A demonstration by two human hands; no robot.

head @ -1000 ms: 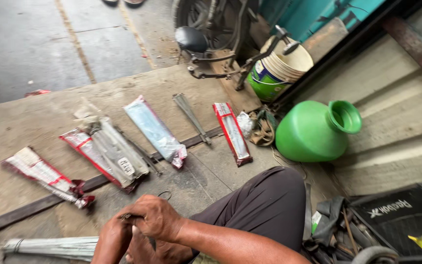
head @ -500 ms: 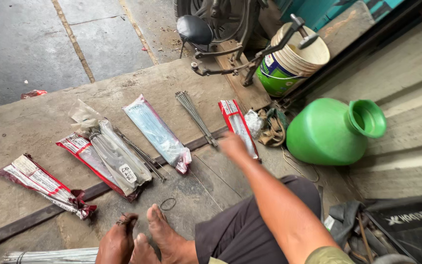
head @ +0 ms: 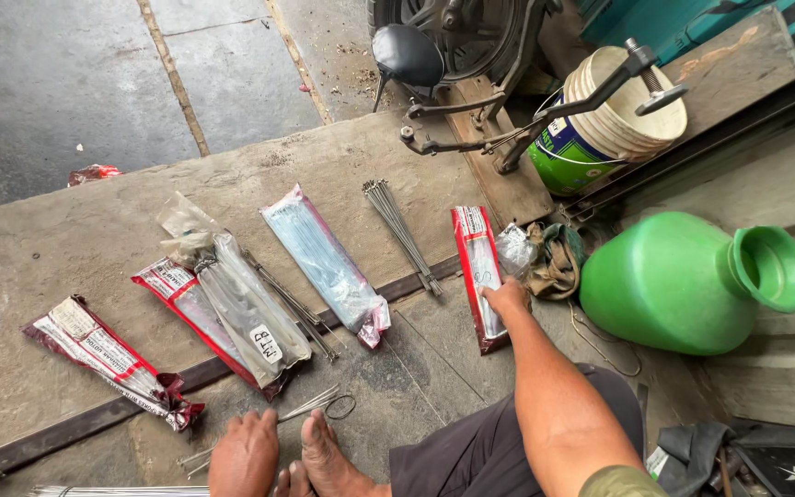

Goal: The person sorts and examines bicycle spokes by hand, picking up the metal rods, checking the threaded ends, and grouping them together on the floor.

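Concrete floor spreads below me, strewn with packets of thin metal spokes. From my head view, my right hand [head: 506, 299] reaches out, its fingers [head: 489, 293] resting flat on the red-edged packet [head: 478, 271], which lies just left of a crumpled rag [head: 554, 262] and a green jug [head: 683, 281]; they grip nothing. My left hand [head: 243, 456] rests loosely curled beside my bare foot [head: 324, 451], touching loose spokes [head: 310, 405] near it.

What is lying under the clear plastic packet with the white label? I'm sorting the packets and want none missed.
Under the clear plastic packet with the white label lies a red-edged packet, sticking out at its upper left. Thin metal spokes lie along its right edge. How far either runs underneath is hidden.
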